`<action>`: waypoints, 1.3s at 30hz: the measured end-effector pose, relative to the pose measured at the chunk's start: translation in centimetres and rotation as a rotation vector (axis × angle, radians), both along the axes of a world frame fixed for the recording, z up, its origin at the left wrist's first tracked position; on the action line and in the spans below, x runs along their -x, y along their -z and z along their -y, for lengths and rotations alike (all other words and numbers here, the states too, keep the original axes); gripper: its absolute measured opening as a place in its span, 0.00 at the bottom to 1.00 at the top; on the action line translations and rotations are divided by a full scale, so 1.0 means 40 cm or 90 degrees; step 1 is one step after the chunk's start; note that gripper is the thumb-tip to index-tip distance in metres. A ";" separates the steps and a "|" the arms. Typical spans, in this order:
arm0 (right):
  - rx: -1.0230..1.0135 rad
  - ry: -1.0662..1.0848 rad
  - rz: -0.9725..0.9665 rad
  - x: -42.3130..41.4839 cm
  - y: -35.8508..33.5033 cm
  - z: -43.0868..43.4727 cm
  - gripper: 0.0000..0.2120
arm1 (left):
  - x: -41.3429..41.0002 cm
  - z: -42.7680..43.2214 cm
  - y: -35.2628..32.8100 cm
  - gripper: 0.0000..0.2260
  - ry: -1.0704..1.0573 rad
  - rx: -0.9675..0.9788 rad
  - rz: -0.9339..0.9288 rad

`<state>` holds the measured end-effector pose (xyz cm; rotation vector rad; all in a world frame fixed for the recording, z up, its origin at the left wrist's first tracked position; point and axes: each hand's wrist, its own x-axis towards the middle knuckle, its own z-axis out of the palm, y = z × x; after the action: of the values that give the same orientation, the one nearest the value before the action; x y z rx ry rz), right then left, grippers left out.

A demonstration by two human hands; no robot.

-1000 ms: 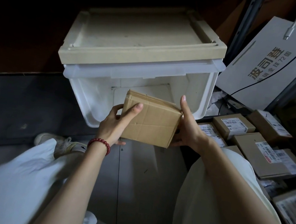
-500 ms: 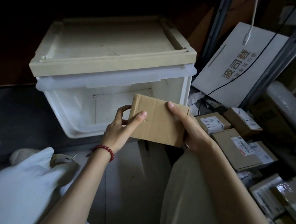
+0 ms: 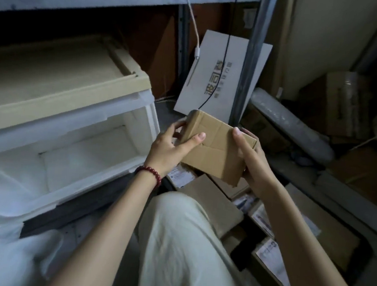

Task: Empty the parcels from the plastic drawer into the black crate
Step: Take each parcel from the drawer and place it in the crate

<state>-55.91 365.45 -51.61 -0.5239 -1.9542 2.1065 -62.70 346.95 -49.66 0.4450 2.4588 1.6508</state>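
Note:
Both hands hold one brown cardboard parcel (image 3: pixel 217 149) in the air, right of the drawer. My left hand (image 3: pixel 168 148) grips its left end, thumb across the top. My right hand (image 3: pixel 253 160) grips its right end, thumb on top and fingers underneath. The white plastic drawer (image 3: pixel 67 191) stands pulled out at the left under a beige top (image 3: pixel 49 97); the part of its inside that shows holds nothing. Below the held parcel lie several labelled parcels (image 3: pixel 265 219) in a dark crate whose black edge (image 3: pixel 241 256) barely shows.
A white printed carton (image 3: pixel 214 76) leans against a metal shelf post (image 3: pixel 250 63). A white cable (image 3: pixel 194 28) hangs from above. A wrapped roll (image 3: pixel 290 127) and more boxes (image 3: pixel 347 107) crowd the right. My knee (image 3: pixel 186 246) sits between drawer and crate.
The parcel has travelled right, away from the drawer mouth, and now hangs over the parcels in the crate. The view has swung right with it.

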 end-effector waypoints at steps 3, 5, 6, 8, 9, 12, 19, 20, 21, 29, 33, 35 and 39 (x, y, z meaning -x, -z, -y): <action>-0.002 0.069 0.030 -0.054 0.016 -0.073 0.30 | -0.009 -0.097 0.004 0.31 0.048 0.050 0.018; 0.008 0.114 0.042 -0.097 0.029 -0.121 0.31 | -0.027 -0.169 0.014 0.30 0.080 0.062 0.023; 0.009 0.133 0.045 -0.120 0.039 -0.140 0.33 | -0.038 -0.200 0.022 0.30 0.095 0.074 0.026; 0.013 0.174 0.060 -0.166 0.058 -0.171 0.32 | -0.062 -0.252 0.046 0.30 0.131 0.111 0.036; 0.020 0.194 0.071 -0.188 0.069 -0.184 0.30 | -0.074 -0.273 0.061 0.30 0.148 0.130 0.044; 0.030 0.272 0.115 -0.240 0.106 -0.211 0.23 | -0.112 -0.314 0.107 0.29 0.182 0.168 0.079; 0.030 0.357 0.194 -0.387 0.206 -0.150 0.23 | -0.239 -0.268 0.226 0.27 0.219 0.248 0.168; 0.016 0.355 0.202 -0.405 0.216 -0.134 0.21 | -0.256 -0.254 0.239 0.27 0.223 0.261 0.174; 0.005 0.358 0.210 -0.423 0.223 -0.120 0.19 | -0.269 -0.243 0.249 0.27 0.226 0.270 0.175; -0.106 0.365 0.330 -0.530 0.267 -0.057 0.31 | -0.329 -0.197 0.299 0.30 0.311 0.376 0.173; -0.133 0.391 0.308 -0.577 0.274 -0.042 0.22 | -0.350 -0.202 0.308 0.29 0.382 0.390 0.160; -0.153 0.404 0.284 -0.593 0.279 -0.039 0.21 | -0.356 -0.209 0.308 0.30 0.423 0.392 0.170; -0.191 0.404 0.277 -0.604 0.281 -0.048 0.21 | -0.367 -0.221 0.315 0.34 0.474 0.412 0.163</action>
<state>-31.75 367.39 -62.87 -1.4023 -1.8988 1.3584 -48.02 355.79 -62.25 0.8349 2.0762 0.5507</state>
